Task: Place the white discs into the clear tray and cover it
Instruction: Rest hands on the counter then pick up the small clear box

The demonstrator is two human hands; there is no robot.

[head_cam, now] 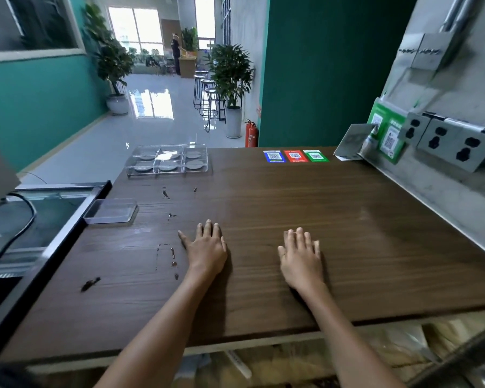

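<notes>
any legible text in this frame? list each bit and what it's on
No text can be read.
Blue sticker on the wooden counter: QR code, print too small.
Red sticker: QR code, print blurred.
Green sticker: QR code, print blurred.
Green signs on the wall at right: QR codes, white print too blurred.
Grey card leaning beside them: nothing legible.
Clear tray, lid: no markings visible.

Left grip (206,249) and right grip (301,254) flat, palms down, fingers straight, arms outstretched
</notes>
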